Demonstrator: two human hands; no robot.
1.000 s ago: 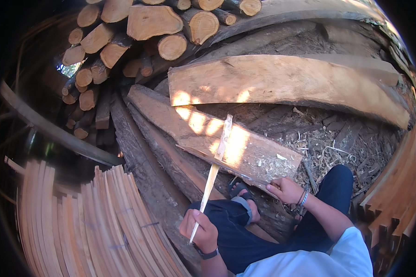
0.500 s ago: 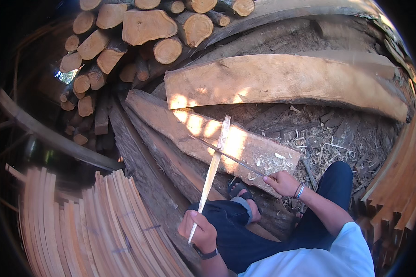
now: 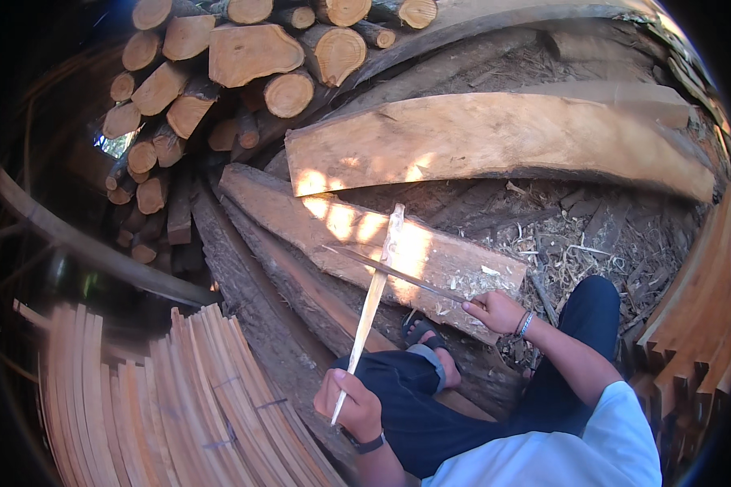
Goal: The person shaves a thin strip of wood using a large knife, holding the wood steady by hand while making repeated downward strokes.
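A pale, narrow wooden stick (image 3: 367, 315) slants up and away from my left hand (image 3: 351, 404), whose fingers are closed round its near end. The stick's far end lies over a sunlit wooden slab (image 3: 463, 268); whether it touches the slab I cannot tell. My right hand (image 3: 498, 313) grips a long, thin-bladed knife (image 3: 418, 282) by its near end, the handle mostly hidden in my fist. Its dark blade crosses the stick a little below the far end and points left.
Wood shavings (image 3: 560, 243) litter the ground right of the slab. Beyond it lies a thick curved plank (image 3: 495, 134). Cut logs (image 3: 256, 55) are stacked at the far left, thin boards (image 3: 195, 381) near left, and more reddish boards (image 3: 690, 325) at the right.
The knife blade has turned slightly, its tip shifting a little toward me. The stick and my left hand have hardly moved. The whole view has shifted slightly.
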